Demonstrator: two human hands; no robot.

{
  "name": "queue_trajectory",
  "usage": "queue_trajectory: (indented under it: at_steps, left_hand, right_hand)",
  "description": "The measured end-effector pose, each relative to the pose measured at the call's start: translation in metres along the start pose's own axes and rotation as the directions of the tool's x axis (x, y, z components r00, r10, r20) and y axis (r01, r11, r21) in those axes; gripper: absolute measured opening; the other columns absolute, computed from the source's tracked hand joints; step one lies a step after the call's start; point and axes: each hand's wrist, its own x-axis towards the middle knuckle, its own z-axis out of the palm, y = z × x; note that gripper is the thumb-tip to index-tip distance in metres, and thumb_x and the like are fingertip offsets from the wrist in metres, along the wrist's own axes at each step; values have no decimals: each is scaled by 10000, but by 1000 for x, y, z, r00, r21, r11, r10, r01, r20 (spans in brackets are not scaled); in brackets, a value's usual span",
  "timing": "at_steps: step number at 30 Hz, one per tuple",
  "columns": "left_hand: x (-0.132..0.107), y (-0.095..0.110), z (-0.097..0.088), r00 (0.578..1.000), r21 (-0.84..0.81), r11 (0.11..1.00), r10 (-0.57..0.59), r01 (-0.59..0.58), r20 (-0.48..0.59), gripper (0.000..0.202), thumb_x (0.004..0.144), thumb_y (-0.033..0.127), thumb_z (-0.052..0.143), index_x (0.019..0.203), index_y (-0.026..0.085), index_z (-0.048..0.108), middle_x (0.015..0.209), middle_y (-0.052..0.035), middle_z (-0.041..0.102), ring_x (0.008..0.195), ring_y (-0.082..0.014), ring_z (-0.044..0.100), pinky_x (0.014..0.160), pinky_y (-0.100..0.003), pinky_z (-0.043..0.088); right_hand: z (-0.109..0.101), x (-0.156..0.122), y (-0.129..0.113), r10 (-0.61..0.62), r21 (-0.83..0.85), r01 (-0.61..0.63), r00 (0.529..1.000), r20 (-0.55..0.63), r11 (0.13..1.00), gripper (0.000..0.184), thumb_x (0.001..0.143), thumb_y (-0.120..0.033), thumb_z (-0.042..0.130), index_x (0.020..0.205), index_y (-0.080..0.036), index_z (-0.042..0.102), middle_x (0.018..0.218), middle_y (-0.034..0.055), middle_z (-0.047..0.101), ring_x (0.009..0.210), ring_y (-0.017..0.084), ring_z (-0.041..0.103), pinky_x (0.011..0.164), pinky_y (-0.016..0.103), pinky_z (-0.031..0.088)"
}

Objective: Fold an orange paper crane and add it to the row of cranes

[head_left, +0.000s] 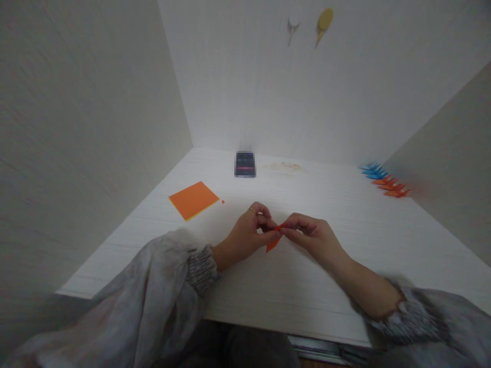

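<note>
You have a small piece of orange paper (272, 243) between your hands, held above the near half of the white table (245, 296), roughly midway across it. Your left hand (245, 236) pinches it between thumb and fingers, with the tips drawn in close on the paper and a yellow ring (252, 209) on one finger; your right hand (315, 234) nips its upper end between thumb and forefinger, with hardly any gap between those tips. The paper's lower end hangs out below your left thumb, and your fingers hide the rest, so the shape of its folds cannot be told. Beyond your left hand lies a stack of orange sheets (194, 200) with a yellow edge showing, and an orange scrap (223, 202) sits just beside its right corner. Farther back, near the wall (245, 97), is a dark object (245, 164), too blurred to make out. Over at the far right, blue folded papers (373, 170) and orange folded papers (391, 186) stand in a row, while a yellow hook (326, 19) and a white hook (294, 21) are up on the wall
</note>
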Motion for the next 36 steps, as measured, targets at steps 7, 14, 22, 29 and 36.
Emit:
queue_trajectory:
  at_steps: [7,14,22,29,36]
  left_hand:
    - [0,1,0,1000,73,997,13,-12,-14,343,665,286,642,807,190,345,646,30,579,578,-92,523,574,-231,387]
    - [0,3,0,1000,46,999,16,-16,-4,342,672,279,636,818,189,339,666,20,591,578,-89,523,567,-230,382]
    - [1,2,1,1000,-2,1000,16,-16,22,347,661,245,648,825,187,347,662,24,592,569,-83,523,559,-222,372]
    - [1,1,0,1000,23,1000,6,-7,13,335,664,222,639,822,183,345,644,26,581,554,-77,508,543,-212,362]
    - [1,3,1,999,3,1000,5,-5,41,336,658,219,645,822,183,353,636,34,573,553,-75,507,543,-209,362]
  right_hand:
    - [0,-1,0,2,19,-1,1000,-13,1000,136,735,-311,588,706,-182,622,672,5,591,638,132,508,600,259,383]
    - [3,-3,-2,31,139,-25,999,-39,990,123,714,-289,606,662,-178,616,605,-20,535,573,104,452,548,238,345]
    - [5,-4,-2,47,248,-35,998,-39,968,112,721,-248,581,638,-174,594,549,-31,508,536,95,430,521,230,328]
    - [1,-1,-7,-45,-29,45,999,18,999,171,780,-294,514,669,-178,573,617,-11,531,604,117,473,575,237,360]
    - [4,-3,-5,14,-15,-14,1000,-15,1000,152,764,-264,521,649,-175,564,567,-25,485,546,105,418,520,230,320]
